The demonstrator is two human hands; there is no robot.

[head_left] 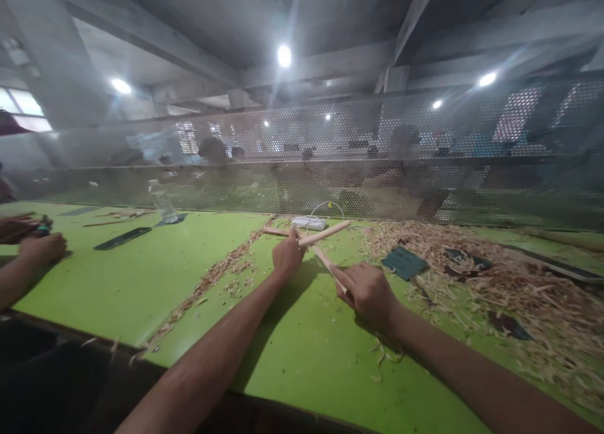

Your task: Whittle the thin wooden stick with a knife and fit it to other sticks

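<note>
My left hand (287,256) is closed round one end of a pale wooden stick (325,233) that points up and to the right over the green table (141,283). My right hand (368,290) is closed on a second pale stick (324,258), which runs from my fingers up to the left and meets the first stick near my left hand. Both hands hover just above the table, with a third stick (276,231) lying flat behind them.
Wood shavings (495,283) cover the table's right side, and a thin trail of shavings (207,283) runs diagonally left. Dark sandpaper pieces (403,261) lie among them. A white object with a cord (308,222) sits at the back. Another person's hands (33,239) work at far left. A mesh screen (330,163) backs the table.
</note>
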